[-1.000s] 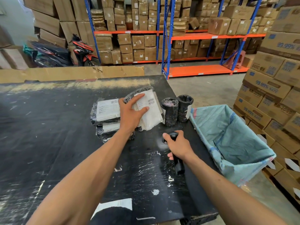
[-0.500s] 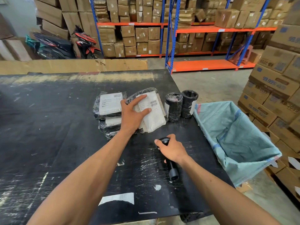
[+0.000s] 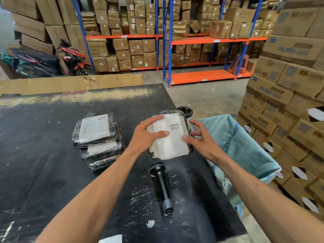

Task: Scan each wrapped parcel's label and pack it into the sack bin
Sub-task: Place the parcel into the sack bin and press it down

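On the black bench (image 3: 43, 155), near its right edge: a flat wrapped parcel (image 3: 169, 137), black glossy film round the rim, a wide white paper label over the top face, creased and slightly puckered, with two small barcodes printed toward its upper right. Left hand (image 3: 145, 135) gripping the parcel's left side, fingers curled over the top edge and thumb laid across the label. Right hand (image 3: 201, 139) spread at the parcel's right side, thumb tip touching the label's right margin, other fingers loosely bent and apart from the wrap; holding nothing firmly, as far as can be told. Whether lifted or resting on the bench cannot be told.

Left of it, well apart: a stack of parcels (image 3: 98, 141), same shiny black shrink film, crinkled at the corners, white rectangular labels on top. Below the held parcel, lying on the scuffed bench surface: a black handheld scanner (image 3: 162, 185), round head, slim straight handle, matte plastic. Behind the held parcel, only a rim showing: a black wrapped cylinder (image 3: 185, 110). Right of the bench, hanging open: a pale teal woven sack (image 3: 245, 148), soft and rumpled, coarse weave. Beyond: brown cardboard cartons (image 3: 289, 71), stacked.
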The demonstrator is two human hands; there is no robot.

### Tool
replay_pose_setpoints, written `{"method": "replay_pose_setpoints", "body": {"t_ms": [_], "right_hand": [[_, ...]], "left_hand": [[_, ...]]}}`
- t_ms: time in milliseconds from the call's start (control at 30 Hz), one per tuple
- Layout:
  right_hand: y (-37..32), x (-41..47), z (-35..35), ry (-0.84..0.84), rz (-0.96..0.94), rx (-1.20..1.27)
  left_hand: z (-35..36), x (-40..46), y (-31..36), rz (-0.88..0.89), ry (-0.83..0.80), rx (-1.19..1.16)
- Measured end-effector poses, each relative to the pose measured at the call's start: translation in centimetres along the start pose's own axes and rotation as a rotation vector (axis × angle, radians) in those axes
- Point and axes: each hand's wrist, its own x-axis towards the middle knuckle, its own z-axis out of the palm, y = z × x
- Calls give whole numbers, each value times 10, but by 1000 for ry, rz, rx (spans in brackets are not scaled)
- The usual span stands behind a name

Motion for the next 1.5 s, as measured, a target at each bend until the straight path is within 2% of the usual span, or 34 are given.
{"method": "replay_pose_setpoints", "body": {"t_ms": [133, 267, 367, 467, 533, 633, 733, 900, 1233, 1500], "right_hand": [[13, 3, -35, -5, -56, 112], [34, 11, -75, 16, -86, 79], [56, 20, -107, 42, -42, 114], [86, 31, -141, 61, 31, 154], [106, 38, -161, 98, 105, 190], [139, 48, -183, 147, 186, 195], [178, 63, -191, 142, 252, 180], [223, 90, -179, 103, 339, 200], [309, 148, -119, -166, 422, 144], [368, 179, -78, -192, 433, 163]], "left_hand": [[47, 17, 2, -71, -99, -96], [96, 36, -3, -114, -207, -128], [132, 50, -17, -181, -303, -188], [167, 61, -31, -226, -274, -227], [187, 62, -40, -221, -234, -104], [206, 62, -68, -228, -135, 255], [210, 63, -112, -316, -152, 580], [215, 63, -149, -108, -203, 1053], [216, 66, -156, -109, -245, 1193], [218, 66, -156, -78, -230, 1222]]}}
